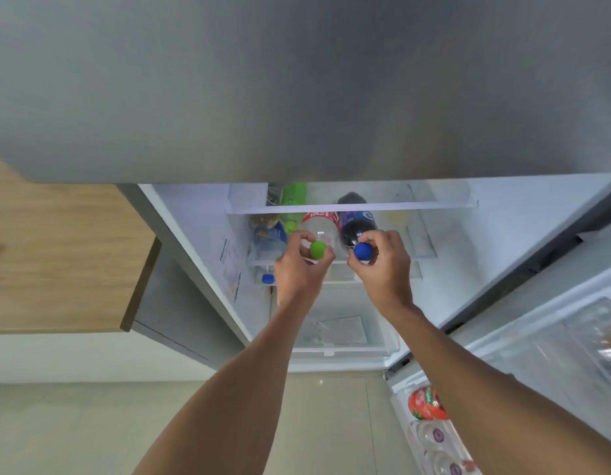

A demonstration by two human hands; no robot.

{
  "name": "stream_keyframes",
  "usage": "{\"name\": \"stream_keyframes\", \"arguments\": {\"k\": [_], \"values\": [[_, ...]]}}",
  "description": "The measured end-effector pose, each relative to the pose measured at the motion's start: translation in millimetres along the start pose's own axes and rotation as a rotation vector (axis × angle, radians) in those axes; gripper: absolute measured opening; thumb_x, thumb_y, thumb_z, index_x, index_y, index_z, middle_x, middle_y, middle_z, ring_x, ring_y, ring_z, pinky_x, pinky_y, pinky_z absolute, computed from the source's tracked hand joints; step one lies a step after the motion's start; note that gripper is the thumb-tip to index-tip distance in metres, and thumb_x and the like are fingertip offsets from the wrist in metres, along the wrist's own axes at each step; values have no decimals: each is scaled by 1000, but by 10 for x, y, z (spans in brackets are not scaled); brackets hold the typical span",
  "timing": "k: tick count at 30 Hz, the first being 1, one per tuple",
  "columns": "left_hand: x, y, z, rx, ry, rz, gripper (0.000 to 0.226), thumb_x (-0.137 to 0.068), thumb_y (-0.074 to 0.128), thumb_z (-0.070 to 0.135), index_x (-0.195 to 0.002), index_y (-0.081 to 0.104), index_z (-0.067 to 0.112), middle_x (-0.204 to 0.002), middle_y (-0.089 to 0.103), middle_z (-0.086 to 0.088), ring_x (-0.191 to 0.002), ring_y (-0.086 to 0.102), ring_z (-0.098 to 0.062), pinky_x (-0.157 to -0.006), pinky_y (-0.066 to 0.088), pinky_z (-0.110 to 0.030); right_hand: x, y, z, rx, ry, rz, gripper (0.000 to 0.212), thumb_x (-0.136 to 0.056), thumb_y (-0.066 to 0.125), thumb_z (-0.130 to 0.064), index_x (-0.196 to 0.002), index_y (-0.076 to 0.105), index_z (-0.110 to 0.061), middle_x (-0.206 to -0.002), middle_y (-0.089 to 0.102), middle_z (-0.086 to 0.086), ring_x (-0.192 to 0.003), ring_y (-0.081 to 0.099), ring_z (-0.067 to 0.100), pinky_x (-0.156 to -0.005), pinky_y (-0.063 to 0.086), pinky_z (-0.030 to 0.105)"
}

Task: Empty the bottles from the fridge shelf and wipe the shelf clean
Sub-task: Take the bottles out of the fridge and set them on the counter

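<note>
Inside the open fridge, bottles lie on a glass shelf (424,250) with their caps toward me. My left hand (297,269) is closed around the neck of a clear bottle (322,228) with a red label and a green cap. My right hand (383,265) grips the neck of a dark cola bottle (357,221) with a blue cap. Further left lie a green bottle (293,200) and a pale water bottle (269,240). A small blue cap (268,279) shows just below the shelf's front edge at the left.
The closed upper door (297,84) fills the top of the view. A wooden cabinet (64,255) stands to the left. The open lower door at right has racks with an orange-red packet (425,404) and clear bottles (434,435). A drawer (335,332) sits below the shelf.
</note>
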State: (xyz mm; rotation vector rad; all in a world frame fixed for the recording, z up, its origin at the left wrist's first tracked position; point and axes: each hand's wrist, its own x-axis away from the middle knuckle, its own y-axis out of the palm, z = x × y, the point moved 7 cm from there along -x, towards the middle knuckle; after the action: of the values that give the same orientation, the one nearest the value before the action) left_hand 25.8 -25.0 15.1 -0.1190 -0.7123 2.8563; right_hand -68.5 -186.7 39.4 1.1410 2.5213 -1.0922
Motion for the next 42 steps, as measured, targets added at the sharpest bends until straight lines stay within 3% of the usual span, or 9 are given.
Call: {"name": "stream_keyframes", "arguments": {"k": [5,10,13,17,22,26,31,38,42], "values": [[152,-472,456,-20,138,27,25,-80,77,41,-96,62,29,-59,59,10,-58,57,-6,-64,53,-33,-54,-383,-570,59,-36,27,32,-69,84,-13,-97,70,-13,-95,61,10,-80,59,22,-72,51,31],[224,-966,770,-140,161,-60,31,-76,73,46,-101,63,31,-70,68,11,-79,67,-18,-76,58,-40,-159,-638,-1106,172,24,-60,22,-69,83,-24,-86,71,-17,-83,65,8,-77,59,24,-69,43,27],[291,-1320,848,-236,183,-153,41,-77,72,54,-111,62,33,-83,69,12,-91,67,-21,-80,60,-42,-34,-763,-1504,145,75,-129,19,-64,81,-23,-80,75,-16,-75,72,0,-72,65,20,-66,49,24],[438,-1910,857,-296,239,-222,47,-75,72,58,-112,64,30,-88,71,7,-82,71,-20,-77,62,-40,291,-784,-2168,117,59,-297,15,-64,82,-23,-77,76,-19,-70,74,-6,-66,66,7,-65,51,20],[610,-2815,766,-270,284,-351,35,-80,81,43,-103,67,21,-80,70,3,-68,70,-19,-67,61,-37,673,-728,-3061,133,16,-434,16,-62,82,-28,-77,77,-25,-72,75,-9,-65,65,1,-66,50,17],[577,-3664,813,-214,339,-321,28,-85,80,31,-103,66,14,-79,62,-1,-65,57,-18,-58,52,-35,816,-449,-3857,126,-58,-452,16,-62,82,-28,-76,76,-24,-69,73,-7,-60,59,2,-60,47,16],[307,-4643,945,-296,408,-172,24,-82,78,40,-97,66,25,-75,65,8,-62,64,-12,-56,46,-21,701,53,-4578,123,-125,-434,20,-61,81,-31,-79,75,-23,-72,73,-7,-65,63,6,-61,47,19],[-330,-5365,579,-478,368,-111,29,-81,70,52,-100,59,32,-82,74,9,-60,73,-8,-73,60,-38,367,1011,-5010,46,-122,-407,19,-66,84,-26,-81,74,-20,-72,69,-5,-62,57,2,-49,37,5],[-800,-5553,316,-540,327,-54,36,-80,65,59,-104,58,34,-91,73,7,-75,72,-20,-78,59,-46,131,1593,-5133,34,-127,-426,21,-65,84,-25,-82,75,-17,-73,70,-2,-70,63,13,-61,46,19]]}}
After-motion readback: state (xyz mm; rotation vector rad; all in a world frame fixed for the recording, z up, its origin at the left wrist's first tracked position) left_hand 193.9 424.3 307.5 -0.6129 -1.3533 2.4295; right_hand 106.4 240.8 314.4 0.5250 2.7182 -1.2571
